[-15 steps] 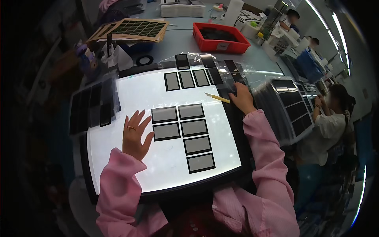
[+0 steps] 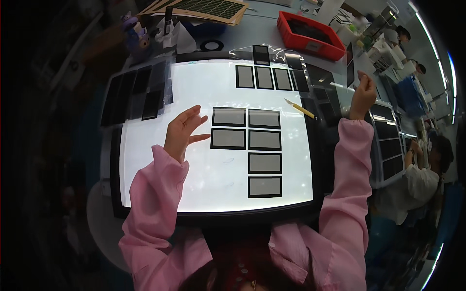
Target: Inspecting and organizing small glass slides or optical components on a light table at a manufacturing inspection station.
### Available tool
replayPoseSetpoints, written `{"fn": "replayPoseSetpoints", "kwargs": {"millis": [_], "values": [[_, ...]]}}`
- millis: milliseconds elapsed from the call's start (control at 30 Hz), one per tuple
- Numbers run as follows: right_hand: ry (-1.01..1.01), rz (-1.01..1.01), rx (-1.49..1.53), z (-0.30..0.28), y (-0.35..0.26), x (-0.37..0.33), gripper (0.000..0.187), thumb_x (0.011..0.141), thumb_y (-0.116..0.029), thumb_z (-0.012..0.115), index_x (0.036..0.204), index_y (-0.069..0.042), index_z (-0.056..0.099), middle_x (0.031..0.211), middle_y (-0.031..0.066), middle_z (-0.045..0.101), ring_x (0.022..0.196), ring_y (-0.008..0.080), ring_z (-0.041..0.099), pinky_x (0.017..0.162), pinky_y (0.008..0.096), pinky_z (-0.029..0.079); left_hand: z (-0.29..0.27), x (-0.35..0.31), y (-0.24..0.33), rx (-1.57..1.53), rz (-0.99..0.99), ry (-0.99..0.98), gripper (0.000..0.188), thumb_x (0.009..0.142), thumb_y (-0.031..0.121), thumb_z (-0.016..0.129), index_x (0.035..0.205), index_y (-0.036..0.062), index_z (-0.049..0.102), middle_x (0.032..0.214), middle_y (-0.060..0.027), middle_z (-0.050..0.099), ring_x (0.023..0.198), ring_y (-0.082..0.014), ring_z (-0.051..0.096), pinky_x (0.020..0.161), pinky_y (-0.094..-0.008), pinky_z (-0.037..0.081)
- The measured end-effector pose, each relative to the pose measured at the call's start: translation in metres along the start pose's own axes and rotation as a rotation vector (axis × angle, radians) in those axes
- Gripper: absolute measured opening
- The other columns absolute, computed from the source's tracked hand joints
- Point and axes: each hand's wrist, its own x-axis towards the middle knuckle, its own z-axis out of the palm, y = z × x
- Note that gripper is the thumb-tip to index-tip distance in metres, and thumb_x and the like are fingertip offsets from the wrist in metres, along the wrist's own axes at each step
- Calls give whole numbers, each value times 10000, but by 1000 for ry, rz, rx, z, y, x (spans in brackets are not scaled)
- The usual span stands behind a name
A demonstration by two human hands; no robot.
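On a glowing white light pad (image 2: 194, 194) lie several small rectangular panels with grey middles and black borders, such as the panel (image 2: 264, 163) in the lower group. My left hand (image 2: 183, 130) hovers by the left side of this group, fingers apart and holding nothing. Beyond the pad's right edge, my raised right hand (image 2: 365, 94) has its fingers pinched together at the edge of a thin dark panel (image 2: 350, 65), which stands nearly edge-on. A yellow craft knife (image 2: 300, 108) lies across the pad's right edge, its blade pointing up and left.
Clear sleeves with dark panels (image 2: 128, 92) overlap the pad's left side. A stack of sleeved panels (image 2: 388, 140) stands at the right. A red bin (image 2: 310, 36), a black tape ring (image 2: 212, 45) and patterned sheets (image 2: 208, 9) lie at the back. A person (image 2: 412, 179) sits at right.
My right hand has lifted away to the right with the dark panel. My left hand has turned, its fingers drawn closer together. The view has shifted, so the pad sits higher.
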Motion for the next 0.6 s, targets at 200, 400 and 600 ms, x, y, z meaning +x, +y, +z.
{"fn": "replayPoseSetpoints", "kwargs": {"millis": [200,400,600], "values": [[-23,139,511,-24,-64,18,174,1008,-164,574,1112,-43,643,1177,126,718,1075,217,699,884,284,553,1,27,0,442,-25,-67,556,913,160,694,1401,-26,504,1174,-120,695,958,-199,718,649,-303,590],[-246,126,606,-48,-95,2,155,1011,-140,574,1130,-53,624,1220,165,695,1113,249,689,902,289,556,21,39,-6,702,56,-72,420,867,40,692,1271,43,578,858,-29,650,618,-108,636,549,-260,525],[-326,-326,609,-79,-96,-30,160,1002,-98,584,1156,-64,610,1206,185,697,1121,265,683,893,286,543,-47,55,13,863,422,515,434,866,80,738,1275,71,596,905,-87,699,775,-202,700,729,-317,554]]}}
